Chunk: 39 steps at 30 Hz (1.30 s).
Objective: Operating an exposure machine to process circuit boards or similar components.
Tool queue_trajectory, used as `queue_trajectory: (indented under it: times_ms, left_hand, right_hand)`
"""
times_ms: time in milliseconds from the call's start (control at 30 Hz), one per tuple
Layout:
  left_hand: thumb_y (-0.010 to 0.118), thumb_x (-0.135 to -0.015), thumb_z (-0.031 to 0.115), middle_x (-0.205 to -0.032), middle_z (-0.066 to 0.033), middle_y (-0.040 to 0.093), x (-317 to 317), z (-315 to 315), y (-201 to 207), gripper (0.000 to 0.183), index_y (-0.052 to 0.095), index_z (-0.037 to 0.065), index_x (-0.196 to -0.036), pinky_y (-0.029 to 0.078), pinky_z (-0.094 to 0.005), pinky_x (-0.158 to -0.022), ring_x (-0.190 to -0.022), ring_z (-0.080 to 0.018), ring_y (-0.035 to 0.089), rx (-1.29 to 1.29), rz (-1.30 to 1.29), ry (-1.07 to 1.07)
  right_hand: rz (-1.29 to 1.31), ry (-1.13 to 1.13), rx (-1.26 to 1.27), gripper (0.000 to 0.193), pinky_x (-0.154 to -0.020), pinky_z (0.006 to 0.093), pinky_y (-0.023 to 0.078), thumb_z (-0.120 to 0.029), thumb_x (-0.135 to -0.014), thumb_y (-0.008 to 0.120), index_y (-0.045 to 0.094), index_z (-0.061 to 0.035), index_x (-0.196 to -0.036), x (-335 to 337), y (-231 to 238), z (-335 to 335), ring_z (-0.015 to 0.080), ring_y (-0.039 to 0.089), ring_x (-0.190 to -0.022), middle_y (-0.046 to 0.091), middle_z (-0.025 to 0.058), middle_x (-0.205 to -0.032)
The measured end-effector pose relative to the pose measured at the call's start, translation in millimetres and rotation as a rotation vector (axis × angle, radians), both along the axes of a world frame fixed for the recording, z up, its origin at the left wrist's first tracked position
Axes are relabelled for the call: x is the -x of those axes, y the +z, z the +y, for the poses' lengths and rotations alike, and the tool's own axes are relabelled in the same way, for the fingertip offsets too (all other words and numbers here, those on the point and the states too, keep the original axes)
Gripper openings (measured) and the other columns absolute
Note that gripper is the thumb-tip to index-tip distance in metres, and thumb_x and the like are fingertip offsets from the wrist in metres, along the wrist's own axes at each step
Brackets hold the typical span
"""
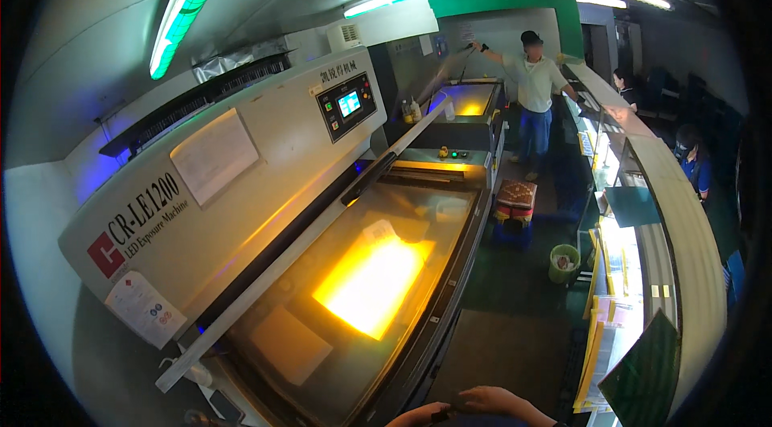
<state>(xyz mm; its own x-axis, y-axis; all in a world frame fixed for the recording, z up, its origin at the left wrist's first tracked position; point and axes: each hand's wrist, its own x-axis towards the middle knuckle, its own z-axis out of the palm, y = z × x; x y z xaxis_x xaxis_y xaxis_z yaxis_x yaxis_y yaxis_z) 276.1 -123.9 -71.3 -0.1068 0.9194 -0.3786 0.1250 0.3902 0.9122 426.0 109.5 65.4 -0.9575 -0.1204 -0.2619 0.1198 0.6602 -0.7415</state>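
My two hands are close together at the bottom edge of the head view, in front of the exposure machine's near end. Only a strip of my left hand (418, 416) shows, beside a dark band, and its fingers are hidden. My right hand (492, 400) is bent toward it, knuckles up; the frame's edge cuts off its fingertips. I cannot make out anything held in either. Ahead on the left lies the machine's framed glass bed (354, 355), with a brightly lit yellow rectangle (374, 286) and a dim flat sheet (289, 344) on it.
The machine's grey hood (273, 137) carries a control panel (347, 107). Beyond stands a second lit bed (470, 100) with a person in a light shirt (531, 77). A stool (515, 198) and a green bin (564, 264) flank the aisle. Rightward runs a bright light table (615, 266).
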Motion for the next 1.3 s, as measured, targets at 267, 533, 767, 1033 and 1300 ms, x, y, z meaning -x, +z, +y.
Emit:
queue_trajectory:
  times_ms: [267, 533, 767, 1033, 1300]
  left_hand:
    - [0.065, -0.088, 0.035, -0.106, -0.0117, 0.066, 9.0, -9.5, -5.2, 0.042, 0.062, 0.005, -0.117, 0.049, -0.0379, -0.083, -0.098, -0.024, 0.061, 0.026, -0.135, 0.015]
    - [0.068, -0.085, 0.03, -0.08, -0.0018, 0.063, -7.6, 1.2, 46.1, 0.025, 0.066, 0.01, -0.099, 0.049, -0.0354, -0.07, -0.077, -0.0185, 0.059, -0.04, 0.078, 0.159]
    - [0.068, -0.086, 0.028, -0.082, -0.0021, 0.063, -5.9, 3.5, 3.0, 0.023, 0.066, 0.01, -0.099, 0.05, -0.0361, -0.072, -0.079, -0.0184, 0.058, -0.034, 0.165, -0.042]
    - [0.068, -0.087, 0.024, -0.093, -0.0048, 0.062, -17.3, -9.4, 7.1, 0.02, 0.065, 0.009, -0.1, 0.05, -0.0389, -0.079, -0.089, -0.0191, 0.058, 0.043, 0.133, -0.005]
    - [0.072, -0.086, 0.023, -0.113, -0.0078, 0.064, -3.1, -29.0, 16.2, 0.035, 0.066, 0.008, -0.117, 0.05, -0.0379, -0.084, -0.098, -0.0197, 0.06, 0.051, 0.156, -0.157]
  right_hand:
    - [-0.217, -0.222, 0.152, 0.03, -0.084, 0.0454, 0.048, -0.028, -0.092, 0.06, 0.066, -0.0047, -0.109, -79.2, -100.4, 20.6, 0.0366, 0.064, -0.099, 0.067, 0.0208, -0.109]
    - [-0.129, -0.134, 0.036, 0.027, -0.087, 0.0464, 0.046, -0.024, -0.086, 0.06, 0.066, -0.0037, -0.103, -83.1, -24.3, 19.8, 0.0379, 0.06, -0.104, 0.066, 0.0218, -0.107]
    - [-0.315, -0.104, 0.147, 0.037, -0.1, 0.0417, 0.036, -0.028, -0.09, 0.06, 0.056, -0.0106, -0.123, -67.8, -64.9, 42.1, 0.0312, 0.051, -0.118, 0.057, 0.0212, -0.125]
    - [-0.766, -0.307, 0.518, 0.054, -0.116, 0.0364, 0.024, -0.033, -0.095, 0.059, 0.044, -0.0185, -0.145, -105.9, -86.8, 57.5, 0.0236, 0.041, -0.135, 0.046, 0.0206, -0.144]
    - [-0.356, -0.629, 0.432, 0.043, -0.088, 0.0337, 0.052, -0.037, -0.087, 0.071, 0.067, -0.0042, -0.115, -97.2, -149.5, 31.7, 0.0187, 0.067, -0.096, 0.072, 0.0076, -0.103]
